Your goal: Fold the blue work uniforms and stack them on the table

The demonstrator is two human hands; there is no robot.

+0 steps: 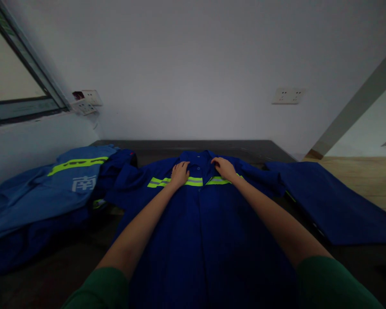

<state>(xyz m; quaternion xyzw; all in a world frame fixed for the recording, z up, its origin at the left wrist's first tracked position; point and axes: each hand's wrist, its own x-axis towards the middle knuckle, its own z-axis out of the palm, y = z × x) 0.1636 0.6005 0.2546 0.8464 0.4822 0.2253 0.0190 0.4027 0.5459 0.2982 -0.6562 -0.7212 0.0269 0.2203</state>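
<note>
1. The blue shirt [183, 231] lies spread in the centre of the dark table [255, 146], collar far.
2. The left hand [180, 172] touches its left chest, fingers bent — I cannot tell if they grasp cloth.
3. The right hand [224, 167] touches right of the collar, fingers curled — grasp equally unclear.

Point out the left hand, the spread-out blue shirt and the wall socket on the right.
Left hand [180, 173]: head view, back of the hand.
Blue shirt [183, 227]: head view, front panel.
Wall socket [288, 96]: head view, middle of its plate.
</note>
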